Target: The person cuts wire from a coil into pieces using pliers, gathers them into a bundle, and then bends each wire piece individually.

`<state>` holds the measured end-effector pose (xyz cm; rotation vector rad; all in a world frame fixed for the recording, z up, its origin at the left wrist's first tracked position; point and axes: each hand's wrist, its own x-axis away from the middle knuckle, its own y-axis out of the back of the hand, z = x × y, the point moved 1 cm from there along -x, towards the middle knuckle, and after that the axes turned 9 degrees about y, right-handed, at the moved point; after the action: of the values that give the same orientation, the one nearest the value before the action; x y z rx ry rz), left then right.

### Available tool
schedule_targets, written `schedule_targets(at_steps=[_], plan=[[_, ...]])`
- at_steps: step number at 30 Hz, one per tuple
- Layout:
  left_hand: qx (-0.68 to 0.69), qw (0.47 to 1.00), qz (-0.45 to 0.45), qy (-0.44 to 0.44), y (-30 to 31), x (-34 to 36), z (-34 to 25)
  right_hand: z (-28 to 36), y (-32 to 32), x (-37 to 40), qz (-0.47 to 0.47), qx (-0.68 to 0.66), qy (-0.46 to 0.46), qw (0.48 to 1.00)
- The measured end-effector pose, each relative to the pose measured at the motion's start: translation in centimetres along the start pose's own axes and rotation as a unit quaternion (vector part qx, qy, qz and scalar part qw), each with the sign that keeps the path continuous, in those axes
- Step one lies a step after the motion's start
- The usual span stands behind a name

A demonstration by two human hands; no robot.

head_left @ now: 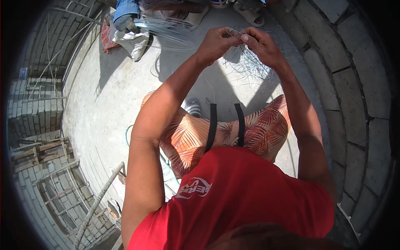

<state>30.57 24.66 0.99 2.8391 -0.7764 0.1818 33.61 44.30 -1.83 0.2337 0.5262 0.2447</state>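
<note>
Both hands are raised close together near the top centre, fingertips nearly touching. My left hand (217,43) has its fingers pinched on thin wire. My right hand (262,45) is pinched too, its thumb and forefinger on the wire beside the left fingertips. Thin strands stick out around the fingers. Below and behind them a loose heap of cut wires (252,66) lies on the concrete floor, partly hidden by my right hand. At the upper left, another person's gloved hand (126,23) is next to a bundle of long wires (166,31).
A white sack (134,43) lies beside the other person, with a red bag (107,35) left of it. Block walls (354,83) curve along the right. A metal pole (98,200) and scaffolding stand at the left. A striped sandal (193,107) is below my left forearm.
</note>
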Motion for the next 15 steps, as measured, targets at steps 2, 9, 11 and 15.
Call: schedule_targets(at_steps=[2, 9, 11, 15], plan=[[0.03, 0.999, -0.03, 0.013, 1.0, -0.2, 0.1, 0.2, -2.2, 0.2, -0.058, -0.025, -0.019, 0.998], [0.107, 0.99, -0.09, 0.033, 4.5, 1.1, 2.0, -0.9, -7.9, 1.0, -0.151, -0.193, -0.106, 0.964], [0.168, 0.982, -0.09, 0.014, 5.7, 1.2, 2.0, -1.2, -8.8, 1.4, -0.151, -0.203, -0.132, 0.958], [0.313, 0.947, -0.07, -0.032, 9.4, 1.2, 1.7, -3.9, -9.3, 3.3, -0.131, -0.22, -0.189, 0.948]])
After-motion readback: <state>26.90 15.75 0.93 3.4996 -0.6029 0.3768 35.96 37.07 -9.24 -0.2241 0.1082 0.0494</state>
